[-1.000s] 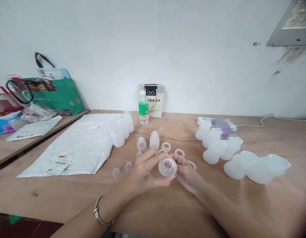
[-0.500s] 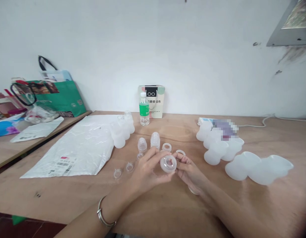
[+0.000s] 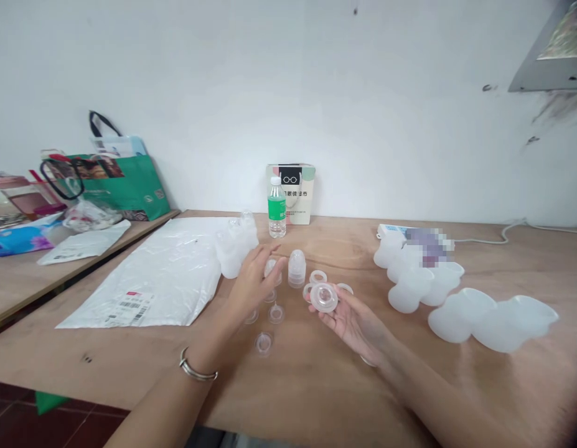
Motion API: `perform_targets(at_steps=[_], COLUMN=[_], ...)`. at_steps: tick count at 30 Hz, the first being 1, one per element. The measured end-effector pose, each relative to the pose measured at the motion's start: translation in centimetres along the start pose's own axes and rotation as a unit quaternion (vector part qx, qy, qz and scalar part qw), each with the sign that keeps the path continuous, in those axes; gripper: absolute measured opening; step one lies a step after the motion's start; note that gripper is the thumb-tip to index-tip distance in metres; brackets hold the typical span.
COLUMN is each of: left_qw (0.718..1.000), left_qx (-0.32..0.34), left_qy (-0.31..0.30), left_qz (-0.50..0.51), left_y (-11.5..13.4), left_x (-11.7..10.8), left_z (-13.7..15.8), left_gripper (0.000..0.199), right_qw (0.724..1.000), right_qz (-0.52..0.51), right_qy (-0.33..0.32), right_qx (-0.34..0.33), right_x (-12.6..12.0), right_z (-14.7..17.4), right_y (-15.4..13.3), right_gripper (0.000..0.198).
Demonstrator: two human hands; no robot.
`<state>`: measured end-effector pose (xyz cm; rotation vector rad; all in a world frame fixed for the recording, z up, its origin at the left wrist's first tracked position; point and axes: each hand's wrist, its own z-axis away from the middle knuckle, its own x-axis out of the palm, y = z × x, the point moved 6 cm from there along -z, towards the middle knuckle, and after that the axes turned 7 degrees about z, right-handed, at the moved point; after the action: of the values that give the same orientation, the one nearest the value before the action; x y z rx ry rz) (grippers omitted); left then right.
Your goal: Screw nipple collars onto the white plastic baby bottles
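One clear collar (image 3: pixel 324 298) | rim in right fingers (image 3: pixel 330 320) | broad tabletop (image 3: pixel 311 392) before front edge (image 3: pixel 83 397)

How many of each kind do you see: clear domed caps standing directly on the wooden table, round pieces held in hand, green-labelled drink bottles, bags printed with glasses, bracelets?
Clear domed caps: 2, one partly behind the left hand
Clear round piece in the right hand: 1
Drink bottle: 1
Printed bag: 1
Bracelet: 1
Total: 6
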<state>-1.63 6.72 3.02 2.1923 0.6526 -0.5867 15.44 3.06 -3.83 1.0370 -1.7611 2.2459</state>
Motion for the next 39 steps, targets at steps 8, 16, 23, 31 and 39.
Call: perform_targets(at_steps=[8,16,23,31,39], left_qw=[0.991,0.994,0.987,0.935,0.918], left_qx=[-0.043,-0.019,0.066,0.072,0.006], left_qy=[-0.087,-0.036,-0.113,-0.244,-0.261], left_qz=[-0.096,-0.104,0.092,0.247,0.299], left_y=[-5.2,-3.2,3.2,5.6,4.0], left_x=[2.6,1.8,1.4,3.8,3.6], left_z=[-0.1,0.0,1.0,2.7,2.1], left_gripper=[0.03,0.035,0.032,0.042,0.028], right_qw=[0.999,0.989,0.971,0.977,0.969], right_qz=[-0.019,0.138,0.235,0.196,0.238], right_qy=[-0.024,0.025,0.03,0.058,-0.019], right_qx=[-0.019,-0.038,-0.031,-0.066,-0.061], right_x=[0.2,0.1,0.1,-0.1,1.0], right_z=[0.0,0.2,0.3,0.4,0.8], right_y=[-0.5,-0.6,0.0,0.1,-0.3], right_gripper=[0.023,0.021,0.022,0.015,0.026])
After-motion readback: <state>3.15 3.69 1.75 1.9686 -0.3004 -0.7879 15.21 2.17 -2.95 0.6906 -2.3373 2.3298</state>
